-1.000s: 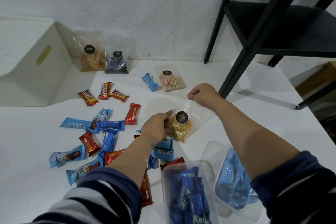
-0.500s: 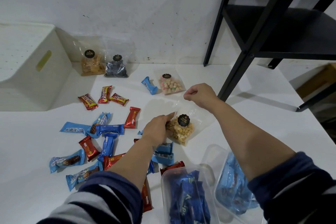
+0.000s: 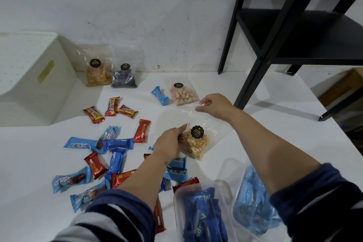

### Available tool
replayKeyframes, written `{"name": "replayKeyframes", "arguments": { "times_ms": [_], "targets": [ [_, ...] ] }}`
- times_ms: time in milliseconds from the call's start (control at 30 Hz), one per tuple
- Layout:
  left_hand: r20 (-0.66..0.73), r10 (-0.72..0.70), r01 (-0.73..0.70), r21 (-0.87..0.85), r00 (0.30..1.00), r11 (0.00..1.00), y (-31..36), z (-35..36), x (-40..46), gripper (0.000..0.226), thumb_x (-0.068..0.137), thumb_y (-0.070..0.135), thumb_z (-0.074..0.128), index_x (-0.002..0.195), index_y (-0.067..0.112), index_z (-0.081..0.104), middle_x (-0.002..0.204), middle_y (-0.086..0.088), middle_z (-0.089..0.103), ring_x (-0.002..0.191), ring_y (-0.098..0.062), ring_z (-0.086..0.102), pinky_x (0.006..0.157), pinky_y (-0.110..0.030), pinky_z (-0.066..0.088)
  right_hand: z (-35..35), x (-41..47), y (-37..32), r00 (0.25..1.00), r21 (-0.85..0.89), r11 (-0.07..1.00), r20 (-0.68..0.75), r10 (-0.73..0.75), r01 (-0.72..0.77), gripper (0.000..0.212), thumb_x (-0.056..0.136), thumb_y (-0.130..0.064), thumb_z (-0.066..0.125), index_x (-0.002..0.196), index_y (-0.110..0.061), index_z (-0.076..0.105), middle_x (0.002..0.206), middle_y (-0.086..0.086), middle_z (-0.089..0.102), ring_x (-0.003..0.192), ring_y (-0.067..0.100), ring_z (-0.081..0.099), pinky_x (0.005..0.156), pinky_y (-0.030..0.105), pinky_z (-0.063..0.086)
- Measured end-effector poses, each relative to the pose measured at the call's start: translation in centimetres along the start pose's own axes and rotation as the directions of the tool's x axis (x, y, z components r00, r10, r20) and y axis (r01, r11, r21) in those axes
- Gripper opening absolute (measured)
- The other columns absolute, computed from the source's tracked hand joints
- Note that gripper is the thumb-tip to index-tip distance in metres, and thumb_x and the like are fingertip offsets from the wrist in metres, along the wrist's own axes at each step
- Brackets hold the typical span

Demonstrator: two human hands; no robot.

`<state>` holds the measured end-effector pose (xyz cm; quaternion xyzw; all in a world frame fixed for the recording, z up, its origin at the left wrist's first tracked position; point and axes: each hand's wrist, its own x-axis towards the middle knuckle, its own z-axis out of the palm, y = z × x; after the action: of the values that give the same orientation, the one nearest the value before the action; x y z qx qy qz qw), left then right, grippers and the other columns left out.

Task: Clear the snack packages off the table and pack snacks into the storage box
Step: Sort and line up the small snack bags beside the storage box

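Head view: "beng-beng" bars [image 3: 111, 109].

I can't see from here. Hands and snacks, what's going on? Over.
Left hand grips the nut bag low; right hand pinches its clear top. Bag on the table, not boxed. Loose wrappers crowd the left. Over.

White table [image 3: 255, 124] — loose snack bars [image 3: 115, 143] centre-left, white storage box [image 3: 29, 88] upper left, two clear tubs [image 3: 204, 214] bottom right.
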<state>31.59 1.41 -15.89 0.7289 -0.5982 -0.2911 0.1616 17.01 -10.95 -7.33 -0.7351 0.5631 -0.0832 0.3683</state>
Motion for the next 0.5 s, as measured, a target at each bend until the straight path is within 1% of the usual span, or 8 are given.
{"name": "replayKeyframes", "arguments": {
  "times_ms": [67,133,167,233,300,400,467,500],
  "targets": [
    [-0.009,-0.019,0.019,-0.015,1.0,1.0,-0.2,-0.1,0.2,0.069,0.09,0.011,0.056,0.144,0.044,0.03,0.138,0.0,0.053,0.125,-0.023,0.051,0.102,-0.037,0.044,-1.2,-0.5,0.3,0.999,-0.129,0.992,0.041,0.013,-0.008,0.032,0.083,-0.022,0.071,0.113,-0.01,0.067,0.095,0.0,0.058,0.089,0.016,0.055,0.071,0.021,0.045],
    [-0.021,-0.033,0.032,-0.039,0.999,0.999,-0.2,-0.1,0.3,0.069,0.09,0.009,0.055,0.144,0.044,0.03,0.138,-0.001,0.053,0.125,-0.024,0.051,0.104,-0.038,0.043,-2.0,-0.9,0.7,0.998,-0.182,0.983,0.055,0.043,-0.032,0.023,0.085,-0.012,0.067,0.108,-0.01,0.071,0.089,-0.001,0.061,0.081,0.014,0.056,0.058,0.017,0.042],
    [-0.028,-0.037,0.036,-0.039,0.999,0.999,-0.2,-0.1,0.3,0.068,0.091,0.008,0.053,0.145,0.043,0.03,0.139,-0.001,0.052,0.126,-0.024,0.05,0.105,-0.038,0.043,-2.1,-0.9,0.9,0.997,-0.178,0.983,0.052,0.056,-0.046,0.019,0.086,-0.008,0.066,0.103,-0.01,0.073,0.089,-0.001,0.065,0.079,0.013,0.057,0.058,0.017,0.043],
    [-0.042,-0.039,0.038,-0.018,0.998,0.999,-0.1,0.0,0.3,0.066,0.092,0.006,0.049,0.145,0.04,0.031,0.141,-0.002,0.051,0.127,-0.024,0.049,0.105,-0.037,0.041,-1.9,-0.8,1.3,0.997,-0.16,0.985,0.017,0.07,-0.066,0.018,0.086,-0.004,0.063,0.095,-0.012,0.076,0.1,0.003,0.071,0.09,0.015,0.063,0.07,0.022,0.051],
    [-0.043,-0.046,0.046,-0.007,0.998,0.999,0.0,0.0,0.3,0.067,0.092,0.003,0.046,0.146,0.039,0.03,0.141,-0.002,0.05,0.128,-0.024,0.048,0.105,-0.037,0.04,-1.4,-0.7,1.5,0.996,-0.145,0.986,-0.021,0.082,-0.084,0.021,0.086,-0.002,0.06,0.091,-0.014,0.076,0.106,0.003,0.07,0.098,0.018,0.064,0.078,0.026,0.053],
    [-0.033,-0.052,0.051,-0.032,0.998,0.998,0.1,0.0,0.2,0.07,0.09,0.0,0.047,0.146,0.038,0.031,0.142,-0.002,0.05,0.129,-0.024,0.048,0.104,-0.037,0.041,-1.2,-0.9,1.7,0.997,-0.088,0.994,-0.038,0.067,-0.07,0.018,0.087,-0.005,0.061,0.095,-0.014,0.074,0.105,0.004,0.067,0.097,0.018,0.062,0.074,0.025,0.047],
    [-0.028,-0.061,0.059,-0.044,0.998,0.997,0.1,-0.1,0.2,0.071,0.089,-0.001,0.049,0.146,0.038,0.031,0.142,-0.002,0.051,0.128,-0.024,0.049,0.104,-0.037,0.042,-1.8,-1.3,1.7,0.998,-0.079,0.995,0.011,0.054,-0.053,0.017,0.085,-0.012,0.066,0.101,-0.013,0.072,0.1,0.003,0.064,0.094,0.018,0.06,0.073,0.024,0.045],
    [-0.026,-0.063,0.062,-0.047,0.998,0.997,0.1,-0.1,0.3,0.072,0.088,-0.001,0.05,0.146,0.039,0.031,0.142,-0.002,0.051,0.128,-0.024,0.049,0.104,-0.037,0.043,-2.0,-1.5,1.8,0.998,-0.102,0.993,0.037,0.06,-0.056,0.019,0.084,-0.012,0.067,0.103,-0.013,0.072,0.098,0.002,0.063,0.094,0.02,0.061,0.075,0.026,0.047]
  ]
}}
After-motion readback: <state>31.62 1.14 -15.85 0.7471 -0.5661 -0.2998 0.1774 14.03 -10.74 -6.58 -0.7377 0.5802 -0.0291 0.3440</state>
